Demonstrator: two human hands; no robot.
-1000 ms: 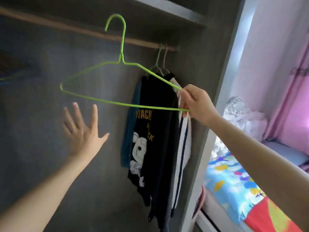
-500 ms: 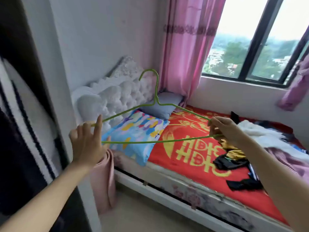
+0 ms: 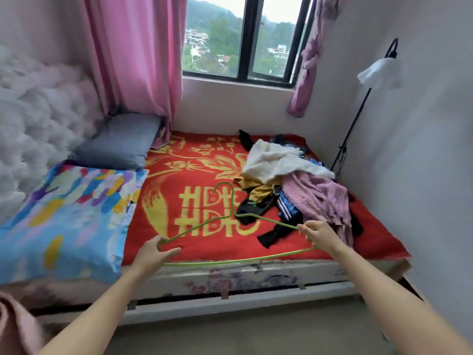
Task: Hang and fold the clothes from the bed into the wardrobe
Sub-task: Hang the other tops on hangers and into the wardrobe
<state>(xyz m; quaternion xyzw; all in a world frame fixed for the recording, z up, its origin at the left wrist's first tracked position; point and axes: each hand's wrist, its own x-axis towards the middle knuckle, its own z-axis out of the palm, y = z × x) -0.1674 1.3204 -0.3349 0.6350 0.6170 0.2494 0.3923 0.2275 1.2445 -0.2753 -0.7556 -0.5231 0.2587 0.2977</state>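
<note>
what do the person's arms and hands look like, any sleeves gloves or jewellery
Both arms are bare as far as the frame shows: no sleeve on the left forearm or the right forearm. The left hand and right hand wear no gloves, and no ring, watch or bracelet shows.

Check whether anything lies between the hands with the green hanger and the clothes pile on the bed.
Nothing visible: left hand and right hand hold the green hanger over the red blanket, clothes pile just beyond.
</note>
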